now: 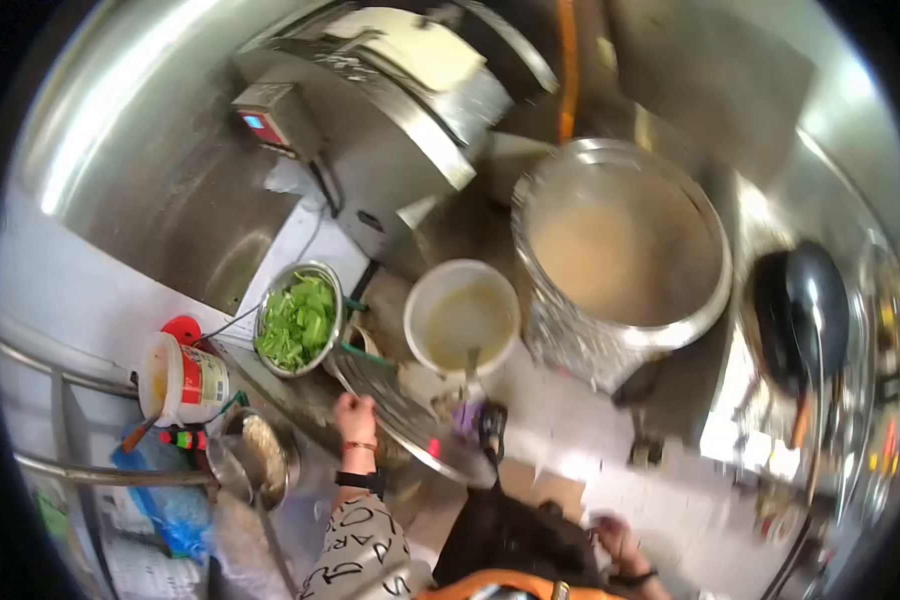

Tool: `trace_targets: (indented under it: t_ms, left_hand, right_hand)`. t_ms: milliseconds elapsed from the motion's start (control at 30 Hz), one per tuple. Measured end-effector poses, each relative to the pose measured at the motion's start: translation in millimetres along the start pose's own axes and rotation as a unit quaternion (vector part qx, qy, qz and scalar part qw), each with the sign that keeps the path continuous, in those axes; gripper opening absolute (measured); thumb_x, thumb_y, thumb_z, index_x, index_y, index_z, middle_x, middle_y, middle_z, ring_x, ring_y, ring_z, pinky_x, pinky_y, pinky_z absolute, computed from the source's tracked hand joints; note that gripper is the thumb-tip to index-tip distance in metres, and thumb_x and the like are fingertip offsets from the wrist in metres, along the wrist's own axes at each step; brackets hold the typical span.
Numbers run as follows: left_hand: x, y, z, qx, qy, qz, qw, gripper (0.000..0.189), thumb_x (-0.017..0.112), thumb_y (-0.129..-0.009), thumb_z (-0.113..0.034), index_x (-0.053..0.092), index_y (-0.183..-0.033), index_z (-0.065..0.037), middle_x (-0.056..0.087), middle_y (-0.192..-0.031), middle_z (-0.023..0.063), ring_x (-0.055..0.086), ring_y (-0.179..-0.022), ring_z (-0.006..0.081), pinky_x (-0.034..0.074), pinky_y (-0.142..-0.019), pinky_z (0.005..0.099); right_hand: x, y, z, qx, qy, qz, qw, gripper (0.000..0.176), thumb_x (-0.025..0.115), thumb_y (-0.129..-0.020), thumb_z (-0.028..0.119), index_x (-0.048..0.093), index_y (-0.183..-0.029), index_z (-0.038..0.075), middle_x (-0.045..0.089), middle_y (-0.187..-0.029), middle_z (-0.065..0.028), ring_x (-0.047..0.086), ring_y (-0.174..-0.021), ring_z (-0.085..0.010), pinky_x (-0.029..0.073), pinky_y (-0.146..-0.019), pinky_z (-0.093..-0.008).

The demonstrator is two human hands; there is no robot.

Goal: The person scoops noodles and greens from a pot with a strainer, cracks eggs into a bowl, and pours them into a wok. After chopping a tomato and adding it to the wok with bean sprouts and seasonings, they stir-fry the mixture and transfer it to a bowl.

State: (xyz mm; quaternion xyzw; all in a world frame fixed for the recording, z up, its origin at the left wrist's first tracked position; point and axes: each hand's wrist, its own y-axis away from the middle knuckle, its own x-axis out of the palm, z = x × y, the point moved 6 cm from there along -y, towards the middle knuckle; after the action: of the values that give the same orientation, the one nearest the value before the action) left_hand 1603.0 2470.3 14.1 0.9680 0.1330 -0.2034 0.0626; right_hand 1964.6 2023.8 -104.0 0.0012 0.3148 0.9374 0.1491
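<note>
My left hand [356, 418] is closed at the rim of a wide, silver metal lid [410, 415], which tilts down towards the right. Behind the lid stands a white bucket [508, 345] holding cloudy liquid and a handled utensil. Just beyond the hand is a steel bowl [338, 345] of green leaves [298, 322]. My right hand [617, 540] hangs low at my right side, away from the counters. Motion smears its fingers, so I cannot make out whether it holds anything.
A large foil-wrapped pot [555, 350] of beige liquid stands at the far right. A black wok [778, 320] lies on the right counter. At left are a labelled tub [192, 383], a steel pot [288, 455] and a blue plastic bag [175, 515]. A control box [282, 115] stands behind.
</note>
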Motion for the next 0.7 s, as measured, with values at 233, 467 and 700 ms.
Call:
trace_targets:
  t_ms: [233,467,700]
  left_hand:
    - [-133.4,133.3,-185.9,-0.06,0.343,0.106,0.931,0.011,0.062,-0.074,-0.002,0.055,-0.076,-0.01,0.06,-0.075,0.0017,0.055,-0.061,0.0096,0.045,-0.048,0.021]
    - [-110.4,197.7,-269.3,-0.044,0.416,0.271,0.867,0.019,0.052,-0.08,-0.007,0.054,-0.098,-0.003,0.061,-0.096,0.0081,0.057,-0.093,0.0207,0.047,-0.088,0.0405]
    - [56.3,130.7,-180.2,-0.124,0.384,0.285,0.869,0.008,0.058,-0.076,-0.011,0.059,-0.084,-0.01,0.061,-0.082,0.0021,0.058,-0.081,0.0174,0.048,-0.075,0.034]
  right_hand:
    - [59.8,81.1,146.3,0.135,-0.317,0.279,0.896,0.049,0.051,-0.09,0.036,0.046,-0.122,-0.001,0.057,-0.115,-0.0154,0.058,-0.102,-0.0219,0.047,-0.088,-0.0299]
    - [56.9,94.4,299.6,-0.06,-0.65,0.257,0.713,0.03,0.054,-0.089,0.021,0.051,-0.114,0.006,0.056,-0.114,-0.0058,0.054,-0.104,-0.0183,0.043,-0.092,-0.0355]
    - [-24.6,10.9,283.4,-0.092,-0.657,0.084,0.744,0.024,0.057,-0.084,0.008,0.055,-0.107,0.001,0.061,-0.104,-0.0099,0.06,-0.094,-0.0211,0.047,-0.087,-0.0362]
